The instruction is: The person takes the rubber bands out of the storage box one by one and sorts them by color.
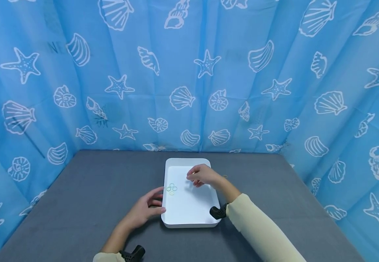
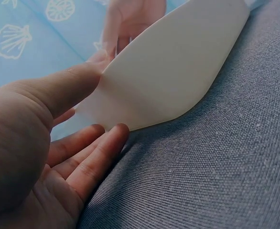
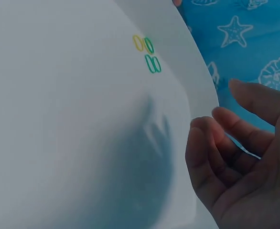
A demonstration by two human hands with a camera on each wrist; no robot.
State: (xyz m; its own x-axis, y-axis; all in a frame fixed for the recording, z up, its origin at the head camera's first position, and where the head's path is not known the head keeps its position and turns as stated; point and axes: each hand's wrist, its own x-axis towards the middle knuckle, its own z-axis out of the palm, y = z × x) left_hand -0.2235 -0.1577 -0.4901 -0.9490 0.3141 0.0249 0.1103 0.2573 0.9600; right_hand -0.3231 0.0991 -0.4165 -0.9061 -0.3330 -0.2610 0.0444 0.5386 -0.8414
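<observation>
Seeing four thin rings (image 1: pixel 172 188), green and yellow, clustered in the white tray (image 1: pixel 189 213), left of the right hand (image 1: pixel 203 175). Hovering there with fingers loosely curled, gripping nothing. Touching the tray's side with the left hand (image 1: pixel 144 208), relaxed. Spotting a yellowish ring (image 1: pixel 225 176) rightward.

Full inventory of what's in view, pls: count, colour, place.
curtain: one, blue with white sea prints, behind and beside table
table: one, grey, under tray
tray: one, white, on table
green rings: three, green, in tray
yellow ring: one, yellow, in tray by the green ones
loose ring: one, yellowish, right of tray, partly hidden
wrist cameras: two, black, one per wrist
sleeves: two, cream, on forearms
left hand: one, touching tray's left side
right hand: one, above tray
</observation>
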